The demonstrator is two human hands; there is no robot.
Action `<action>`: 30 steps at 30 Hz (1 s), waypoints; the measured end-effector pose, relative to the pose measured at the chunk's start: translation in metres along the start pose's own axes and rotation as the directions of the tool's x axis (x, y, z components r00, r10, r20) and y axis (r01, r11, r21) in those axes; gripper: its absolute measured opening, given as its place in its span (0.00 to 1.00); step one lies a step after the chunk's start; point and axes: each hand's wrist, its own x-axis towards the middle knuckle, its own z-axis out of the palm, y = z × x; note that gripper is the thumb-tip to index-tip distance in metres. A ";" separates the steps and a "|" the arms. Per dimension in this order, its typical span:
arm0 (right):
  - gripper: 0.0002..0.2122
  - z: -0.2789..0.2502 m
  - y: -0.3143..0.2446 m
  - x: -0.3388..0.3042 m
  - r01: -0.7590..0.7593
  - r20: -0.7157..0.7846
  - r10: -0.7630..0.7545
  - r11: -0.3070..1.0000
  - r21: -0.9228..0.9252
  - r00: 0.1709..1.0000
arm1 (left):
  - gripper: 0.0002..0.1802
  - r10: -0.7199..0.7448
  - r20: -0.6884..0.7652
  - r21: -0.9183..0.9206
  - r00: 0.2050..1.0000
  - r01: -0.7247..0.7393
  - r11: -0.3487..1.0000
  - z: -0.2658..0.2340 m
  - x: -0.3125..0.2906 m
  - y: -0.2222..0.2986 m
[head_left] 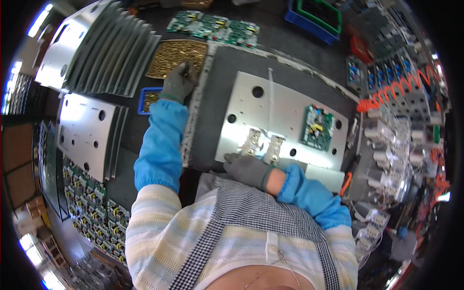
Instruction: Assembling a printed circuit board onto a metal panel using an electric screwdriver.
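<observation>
My left hand point(180, 82), in a grey glove, is over the near right part of a shallow tray of small brass-coloured pieces point(175, 52). Its fingers are curled together; whatever they pinch is too small to make out. At the near edge of a silver metal plate point(285, 108) is my gloved right hand point(247, 169), its fingers bent in and partly hidden. Just beyond that hand, two whitish terminal-like parts, one on the left point(252, 141) and one on the right point(274, 149), sit on the plate. A green circuit board point(318, 128) lies on the plate's right side.
Metal plates point(87, 48) stand in a row at the far left, with more plates point(84, 130) nearer. A small blue bin point(143, 101) holds brass pieces. Circuit boards point(212, 28) lie at the back. A coiled orange hose point(386, 96) and orange-handled tool point(346, 183) are right.
</observation>
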 end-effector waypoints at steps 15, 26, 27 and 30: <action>0.13 -0.063 -0.014 -0.041 0.004 0.281 -0.010 1.000 0.022 0.960 | 0.19 -0.023 0.053 0.713 0.998 -0.021 0.701 0.039 -0.177 -0.188; 0.31 -0.042 0.332 -0.303 -0.600 -0.582 0.805 0.408 0.688 -0.120 | 0.18 0.191 -0.028 0.753 0.981 -0.104 0.649 0.049 -0.192 -0.193; 0.31 -0.017 0.359 -0.320 -0.692 -0.559 0.820 0.335 0.640 -0.120 | 0.17 0.186 -0.019 0.759 0.982 -0.107 0.642 0.045 -0.191 -0.196; 0.32 0.056 0.408 -0.345 -0.661 -0.383 0.909 0.187 0.727 -0.165 | 0.14 0.223 -0.033 0.821 0.974 -0.100 0.561 0.048 -0.194 -0.198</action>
